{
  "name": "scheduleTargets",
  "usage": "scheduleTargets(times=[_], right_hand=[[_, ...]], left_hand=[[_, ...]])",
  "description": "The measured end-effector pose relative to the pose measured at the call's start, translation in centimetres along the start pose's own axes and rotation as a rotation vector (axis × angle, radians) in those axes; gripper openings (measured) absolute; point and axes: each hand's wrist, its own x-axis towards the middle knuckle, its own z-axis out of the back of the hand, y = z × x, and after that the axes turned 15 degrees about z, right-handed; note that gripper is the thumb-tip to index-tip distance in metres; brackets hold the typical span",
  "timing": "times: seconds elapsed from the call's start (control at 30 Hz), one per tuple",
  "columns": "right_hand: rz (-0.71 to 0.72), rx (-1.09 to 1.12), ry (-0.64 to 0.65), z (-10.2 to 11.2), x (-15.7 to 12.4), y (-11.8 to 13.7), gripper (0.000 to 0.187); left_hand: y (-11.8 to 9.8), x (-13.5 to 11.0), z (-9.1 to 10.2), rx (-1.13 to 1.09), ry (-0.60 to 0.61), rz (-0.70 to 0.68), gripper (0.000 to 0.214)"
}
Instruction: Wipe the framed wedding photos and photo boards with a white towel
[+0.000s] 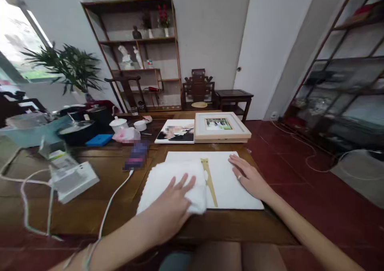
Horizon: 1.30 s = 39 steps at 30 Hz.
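Note:
My left hand lies on a white cloth, its fingers spread and pressing down on it. The cloth covers the left part of a flat white panel on the wooden table. Near the panel's right edge my right hand rests flat with fingers stretched out, a ring on one finger. Between the two hands runs a narrow gold-coloured strip on the panel. The cloth's edge overlaps or touches the strip's left side; its exact kind I cannot tell.
Behind the panel lie a portrait print and a pale framed photo. Leftward are a phone on a white cable, a white box, a blue item, a lidded white pot and dark pots.

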Motion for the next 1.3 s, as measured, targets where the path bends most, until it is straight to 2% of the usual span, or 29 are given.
scheduleTargets(times=[0.1, 0.2, 0.33, 0.47, 0.63, 0.77, 0.9, 1.07, 1.2, 1.3], right_hand=[[0.004, -0.004, -0.010, -0.1, -0.1, -0.2, 0.042], [0.004, -0.005, -0.019, -0.2, -0.1, -0.4, 0.039], [-0.004, -0.003, -0.019, -0.4, -0.2, -0.6, 0.039], [-0.011, 0.010, -0.028, -0.4, -0.2, -0.6, 0.039], [-0.006, 0.017, -0.031, -0.4, -0.3, -0.7, 0.039], [-0.004, 0.015, -0.039, -0.3, -0.2, -0.7, 0.039], [-0.003, 0.026, -0.040, -0.2, -0.1, -0.6, 0.038], [-0.005, 0.023, -0.044, -0.3, -0.1, -0.4, 0.039], [0.002, 0.011, -0.028, -0.3, -0.1, -0.5, 0.040], [0.000, 0.006, -0.025, -0.3, -0.1, -0.5, 0.040]], left_hand=[[-0.1, -2.4, 0.2, -0.060, 0.015, -0.060, 0.029], [1.0, -2.2, 0.2, -0.113, 0.028, -0.091, 0.031], [4.4, 1.7, -0.3, -0.146, -0.011, 0.002, 0.032], [6.8, 5.9, -0.6, -0.180, -0.091, 0.080, 0.046], [6.1, 8.2, 0.3, -0.195, -0.137, 0.151, 0.052], [4.5, 8.9, 0.7, -0.253, -0.155, 0.130, 0.056], [2.6, 7.7, -0.6, -0.289, -0.214, 0.039, 0.047], [0.4, 3.1, -2.9, -0.190, -0.262, -0.058, 0.024], [0.4, 0.2, -3.1, -0.163, -0.259, -0.184, 0.026], [1.0, 0.4, -2.6, -0.181, -0.223, -0.195, 0.024]])
